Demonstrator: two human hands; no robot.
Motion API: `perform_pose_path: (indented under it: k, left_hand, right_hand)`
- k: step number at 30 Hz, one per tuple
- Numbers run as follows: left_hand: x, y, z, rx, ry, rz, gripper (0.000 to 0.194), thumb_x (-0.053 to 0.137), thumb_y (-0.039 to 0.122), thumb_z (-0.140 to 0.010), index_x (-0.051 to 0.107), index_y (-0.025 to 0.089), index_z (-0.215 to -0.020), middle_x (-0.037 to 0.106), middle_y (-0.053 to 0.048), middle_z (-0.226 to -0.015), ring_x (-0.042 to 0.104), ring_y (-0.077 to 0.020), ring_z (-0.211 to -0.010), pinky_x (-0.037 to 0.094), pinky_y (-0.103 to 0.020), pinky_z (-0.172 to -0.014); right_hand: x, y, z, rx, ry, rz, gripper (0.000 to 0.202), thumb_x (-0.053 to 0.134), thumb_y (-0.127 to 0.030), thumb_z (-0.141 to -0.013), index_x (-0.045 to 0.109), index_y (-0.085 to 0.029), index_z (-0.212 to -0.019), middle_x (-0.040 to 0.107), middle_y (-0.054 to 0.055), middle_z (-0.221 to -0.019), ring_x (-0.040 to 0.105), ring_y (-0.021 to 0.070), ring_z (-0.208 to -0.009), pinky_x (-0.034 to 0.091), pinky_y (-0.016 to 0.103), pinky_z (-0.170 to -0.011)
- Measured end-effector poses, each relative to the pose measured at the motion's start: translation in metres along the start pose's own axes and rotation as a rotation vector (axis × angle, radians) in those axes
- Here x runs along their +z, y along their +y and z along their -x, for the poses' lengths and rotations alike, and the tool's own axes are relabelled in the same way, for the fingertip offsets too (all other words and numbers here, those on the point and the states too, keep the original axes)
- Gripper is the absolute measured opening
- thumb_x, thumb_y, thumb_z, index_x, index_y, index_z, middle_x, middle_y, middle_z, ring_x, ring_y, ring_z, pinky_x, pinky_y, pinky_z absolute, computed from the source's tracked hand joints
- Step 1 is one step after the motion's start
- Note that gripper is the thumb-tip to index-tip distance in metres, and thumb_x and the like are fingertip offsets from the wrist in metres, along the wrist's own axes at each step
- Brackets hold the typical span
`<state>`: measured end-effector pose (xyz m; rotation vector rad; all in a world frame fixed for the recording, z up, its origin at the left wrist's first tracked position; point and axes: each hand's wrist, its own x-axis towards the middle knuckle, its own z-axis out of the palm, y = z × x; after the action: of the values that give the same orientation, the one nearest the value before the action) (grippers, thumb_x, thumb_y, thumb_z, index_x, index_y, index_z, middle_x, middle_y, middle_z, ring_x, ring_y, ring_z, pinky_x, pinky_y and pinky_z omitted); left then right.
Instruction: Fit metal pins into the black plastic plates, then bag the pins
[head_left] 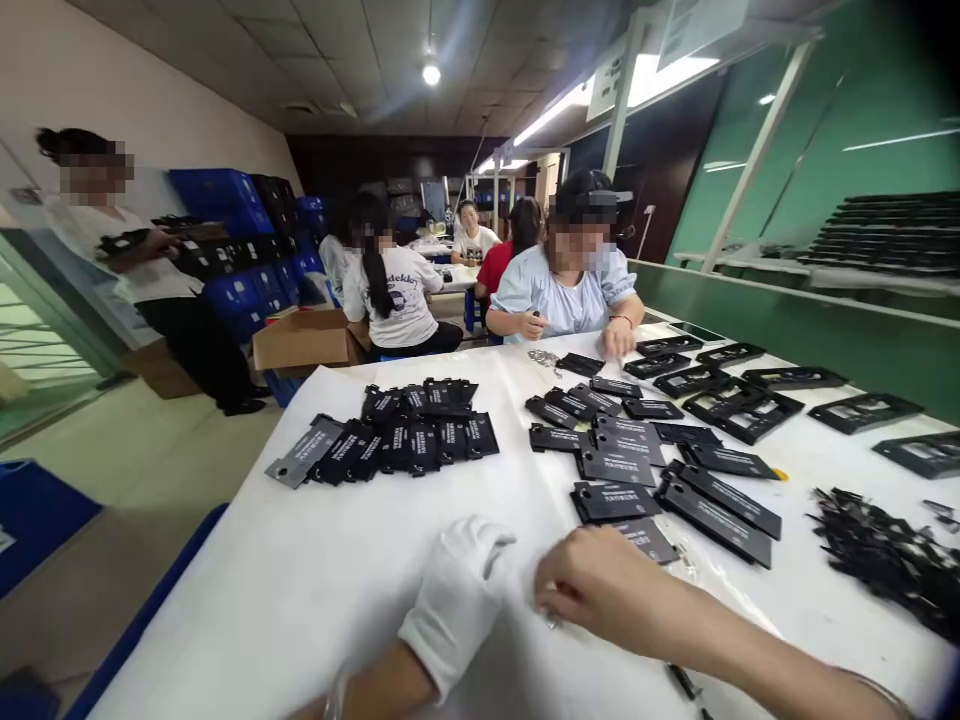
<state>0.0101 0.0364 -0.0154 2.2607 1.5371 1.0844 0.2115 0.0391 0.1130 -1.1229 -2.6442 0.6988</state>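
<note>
My bare right hand (600,582) and gloved left hand (459,590) have curled fingers; whether they grip, I can't tell. Under my right fingertips, over the bench (255,590), shows a small shiny piece (553,622), its direction and long axis blurred.

Seeing a round lamp (430,74) glowing on the ceiling (337,60) and blue crates (217,200) standing stacked near the left wall (154,85). Finding an open cardboard box (300,348) sitting in front of them, beside a seated person (397,290) in a white shirt. Also noticing another person (112,225) standing further left, and a green wall (885,110) rising on the right.
</note>
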Motion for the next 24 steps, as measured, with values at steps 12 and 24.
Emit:
perform_pose_path:
  k: [12,24]
  left_hand:
    - [0.002,-0.004,0.002,0.031,0.004,-0.042,0.017,0.050,0.015,-0.080,0.062,0.024,-0.089,0.064,-0.001,-0.088,0.059,-0.0192,-0.083,0.050,-0.040,-0.079]
    - [0.006,-0.030,0.002,0.241,0.084,-0.262,0.020,0.044,0.030,-0.090,0.063,0.025,-0.096,0.067,-0.003,-0.090,0.063,-0.0176,-0.085,0.054,-0.031,-0.076]
  right_hand:
    - [0.022,0.012,-0.008,0.074,0.061,-0.103,0.024,0.048,-0.022,-0.086,0.070,-0.020,-0.078,0.064,0.001,-0.066,0.053,0.0107,-0.056,0.034,0.021,-0.055]
    - [0.048,0.032,-0.004,0.043,0.084,-0.022,0.021,0.046,-0.023,-0.087,0.066,-0.021,-0.083,0.067,-0.001,-0.078,0.057,0.0102,-0.067,0.030,0.021,-0.058]
